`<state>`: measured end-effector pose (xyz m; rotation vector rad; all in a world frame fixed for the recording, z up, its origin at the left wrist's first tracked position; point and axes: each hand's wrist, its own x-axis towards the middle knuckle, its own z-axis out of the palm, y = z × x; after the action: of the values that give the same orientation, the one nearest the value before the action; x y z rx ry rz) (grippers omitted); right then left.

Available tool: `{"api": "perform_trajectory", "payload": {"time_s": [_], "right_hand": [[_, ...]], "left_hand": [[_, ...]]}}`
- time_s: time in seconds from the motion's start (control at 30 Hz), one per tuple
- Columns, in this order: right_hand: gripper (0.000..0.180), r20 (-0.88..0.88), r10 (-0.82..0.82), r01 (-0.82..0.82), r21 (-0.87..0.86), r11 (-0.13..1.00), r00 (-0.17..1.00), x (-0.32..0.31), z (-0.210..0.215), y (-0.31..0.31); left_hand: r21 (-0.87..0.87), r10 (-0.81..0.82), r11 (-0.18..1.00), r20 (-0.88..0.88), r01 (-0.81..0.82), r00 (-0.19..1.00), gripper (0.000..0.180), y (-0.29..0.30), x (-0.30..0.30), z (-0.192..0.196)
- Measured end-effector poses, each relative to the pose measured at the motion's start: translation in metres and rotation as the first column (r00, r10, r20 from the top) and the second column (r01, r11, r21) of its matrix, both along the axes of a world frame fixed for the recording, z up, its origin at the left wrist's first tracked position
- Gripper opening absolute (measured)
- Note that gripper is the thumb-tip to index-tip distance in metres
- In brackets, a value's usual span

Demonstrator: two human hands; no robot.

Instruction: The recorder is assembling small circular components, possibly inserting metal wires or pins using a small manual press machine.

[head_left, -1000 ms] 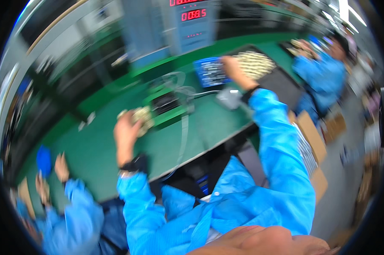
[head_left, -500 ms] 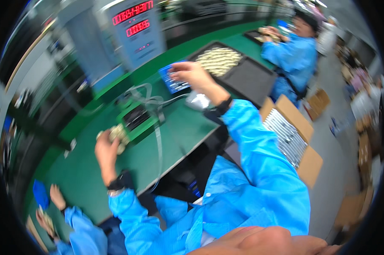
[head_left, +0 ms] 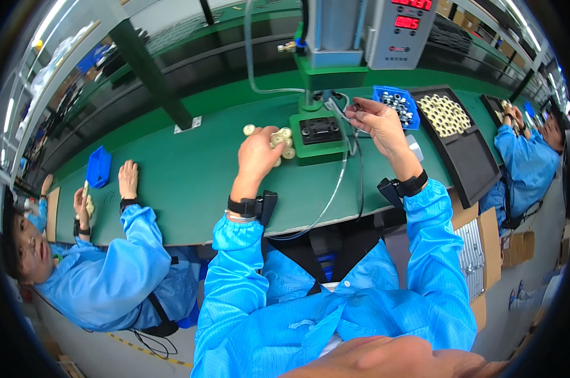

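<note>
Green workbench [head_left: 190,189] bearing a green press [head_left: 334,79]; the left hand [head_left: 255,154] curls over cream discs [head_left: 287,133] lying left of the press, its grip hidden, while the right hand [head_left: 387,130] pinches a small dark piece [head_left: 357,108] on the other side. The discs look light, stiff, perhaps slippery, best held by their rims; the tiny piece suits fingertips.

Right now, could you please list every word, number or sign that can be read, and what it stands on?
Red lit digits on the grey control box: two rows, the upper cut by the picture's edge; figures not copied here.
Small markings below them: too small to read.
White tag by the green post's foot: too small to read.
</note>
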<state>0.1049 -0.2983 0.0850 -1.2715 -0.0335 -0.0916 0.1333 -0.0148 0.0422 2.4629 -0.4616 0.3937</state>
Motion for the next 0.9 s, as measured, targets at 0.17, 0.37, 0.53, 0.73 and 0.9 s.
{"api": "perform_trajectory", "payload": {"time_s": [0.17, 0.37, 0.53, 0.73, 0.9], "right_hand": [[0.031, -0.053, 0.141, -0.132, 0.136, 0.982, 0.989, 0.011, -0.005, 0.03], [0.027, -0.017, 0.165, -0.151, 0.312, 0.938, 0.986, 0.021, 0.006, 0.049], [0.027, 0.011, 0.158, -0.15, 0.381, 0.912, 0.987, 0.019, 0.01, 0.05], [0.044, 0.15, 0.315, -0.34, 0.595, 0.728, 0.937, 0.023, 0.002, 0.051], [0.048, 0.126, 0.327, -0.322, 0.68, 0.659, 0.937, 0.017, 0.001, 0.045]], "left_hand": [[-0.022, 0.002, 1.0, -0.009, -0.002, 1.0, 0.037, -0.003, 0.0, -0.002], [-0.035, 0.006, 0.999, -0.059, -0.008, 0.998, 0.038, -0.002, -0.001, 0.002], [-0.024, 0.012, 1.0, -0.049, -0.013, 0.999, 0.037, -0.004, 0.0, 0.002], [-0.037, 0.008, 0.999, -0.026, -0.009, 1.0, 0.033, 0.002, 0.004, -0.005], [-0.023, 0.031, 0.999, -0.009, -0.031, 0.999, 0.033, 0.0, 0.004, -0.014]]}}
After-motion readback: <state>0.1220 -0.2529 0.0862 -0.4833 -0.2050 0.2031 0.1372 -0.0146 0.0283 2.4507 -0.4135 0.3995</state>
